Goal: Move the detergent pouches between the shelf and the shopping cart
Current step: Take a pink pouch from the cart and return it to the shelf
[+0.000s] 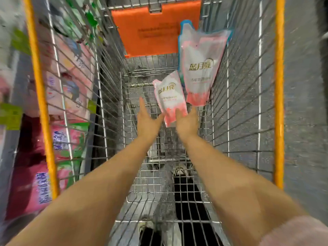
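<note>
I am looking down into the wire cart (239,103), both bare arms stretched out over its bottom. My right hand (187,122) holds the small pouch (170,96) by its lower pink end: the thumb lies across the front, and the fingers are hidden behind it. The pouch is tilted, with its top leaning away from me and to the left, above the cart floor. My left hand (147,119) is just beside it, spread wide with straight fingers and gripping nothing. Its thumb reaches towards the pouch's edge, but the blur leaves me unsure whether it touches.

The large pouch (198,64) stands upright farther in, leaning against the cart's right wall, just beyond the small one. An orange flap (154,29) hangs at the far end of the cart. Through the left wall I see pink and green packs (71,71) on the shelf (12,114).
</note>
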Tool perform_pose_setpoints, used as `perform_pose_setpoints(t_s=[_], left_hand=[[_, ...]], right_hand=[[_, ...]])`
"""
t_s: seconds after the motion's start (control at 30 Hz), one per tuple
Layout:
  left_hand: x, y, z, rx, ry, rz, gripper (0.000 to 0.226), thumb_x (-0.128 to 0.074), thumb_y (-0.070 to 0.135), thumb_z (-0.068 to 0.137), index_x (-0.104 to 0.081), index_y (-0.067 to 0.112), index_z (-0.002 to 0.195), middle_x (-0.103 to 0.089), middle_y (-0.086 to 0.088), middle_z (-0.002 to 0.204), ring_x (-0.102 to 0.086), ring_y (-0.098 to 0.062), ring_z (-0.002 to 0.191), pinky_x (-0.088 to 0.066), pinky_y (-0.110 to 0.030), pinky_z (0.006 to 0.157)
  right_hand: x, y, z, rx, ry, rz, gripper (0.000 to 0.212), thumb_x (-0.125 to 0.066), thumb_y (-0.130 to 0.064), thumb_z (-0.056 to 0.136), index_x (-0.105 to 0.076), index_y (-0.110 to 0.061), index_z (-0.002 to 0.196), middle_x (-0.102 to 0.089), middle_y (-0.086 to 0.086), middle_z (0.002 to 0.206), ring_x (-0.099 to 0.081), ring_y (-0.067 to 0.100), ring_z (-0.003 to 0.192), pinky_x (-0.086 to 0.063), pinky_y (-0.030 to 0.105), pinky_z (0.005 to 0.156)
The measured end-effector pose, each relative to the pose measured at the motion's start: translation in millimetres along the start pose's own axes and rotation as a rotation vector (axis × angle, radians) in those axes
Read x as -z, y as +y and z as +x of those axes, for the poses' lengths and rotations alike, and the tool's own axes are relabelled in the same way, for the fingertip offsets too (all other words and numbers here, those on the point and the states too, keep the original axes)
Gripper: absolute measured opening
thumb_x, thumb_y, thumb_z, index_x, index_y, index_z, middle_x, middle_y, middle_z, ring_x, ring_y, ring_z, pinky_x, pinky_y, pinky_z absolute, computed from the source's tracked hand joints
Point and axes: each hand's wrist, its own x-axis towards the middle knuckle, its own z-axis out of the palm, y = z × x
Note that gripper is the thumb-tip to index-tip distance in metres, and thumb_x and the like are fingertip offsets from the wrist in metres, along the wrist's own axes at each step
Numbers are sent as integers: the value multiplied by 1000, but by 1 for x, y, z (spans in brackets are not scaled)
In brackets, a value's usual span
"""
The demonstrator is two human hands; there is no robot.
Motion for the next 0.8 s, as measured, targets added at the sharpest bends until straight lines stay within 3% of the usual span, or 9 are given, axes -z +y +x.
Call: perform_pose_setpoints(t_s=[0.13,0.27,0.37,0.43,0.57,0.67,0.7,0.8], left_hand=[[-32,-24,38,31,-37,24,96,-63,42,83,6,28,148,-18,-10,154,-24,-27,139,-27,-44,111],[-61,-36,68,132,-133,-61,86,-55,34,91,8,24,148,-32,-11,149,-44,-29,127,-37,-23,90],[-79,-38,85,304,-164,-379,87,-58,22,91,8,20,148,-42,-15,142,-51,-30,120,-40,-33,100],[-84,-33,88,382,-170,-490,91,-62,21,87,6,20,148,-44,-14,139,-53,-30,118,-41,-39,101],[-82,-36,97,493,-89,-649,78,-69,24,80,-20,9,139,-52,-19,129,-60,-34,106,-48,-51,93],[-66,-41,100,588,-104,-648,91,-76,54,59,-43,8,130,-61,-12,121,-64,-29,99,-54,-45,85],[-59,-36,94,599,-151,-668,84,-74,55,63,-48,8,128,-62,-12,120,-65,-27,95,-55,-41,80],[-36,-10,68,561,-250,-715,44,-56,30,90,-54,2,124,-65,-13,111,-66,-24,79,-53,-29,59]], right_hand=[[-26,10,47,-15,53,-117,65,-53,-42,89,-28,-14,143,-47,10,137,-45,32,125,-38,45,104],[-37,19,84,-112,-31,-169,69,-56,-41,89,-25,-15,144,-48,13,137,-48,33,123,-39,41,101],[-43,29,92,-153,-129,-204,58,-61,-37,87,-37,-7,131,-55,11,128,-54,30,115,-42,31,87],[-43,30,92,-125,-123,-232,59,-64,-41,84,-41,-7,127,-58,11,123,-57,30,111,-44,33,86],[-44,17,81,-123,-115,-230,55,-67,-41,79,-50,-7,120,-64,10,113,-63,29,101,-52,38,82],[-43,3,61,-44,-69,-287,45,-64,-37,80,-55,-10,115,-66,7,106,-64,28,95,-52,35,78],[-42,-2,53,-1,-43,-327,41,-62,-36,82,-55,-11,114,-66,7,107,-64,28,95,-51,33,77],[-33,-17,30,95,4,-389,33,-59,-31,85,-54,-13,113,-65,7,109,-63,27,98,-49,33,78]])
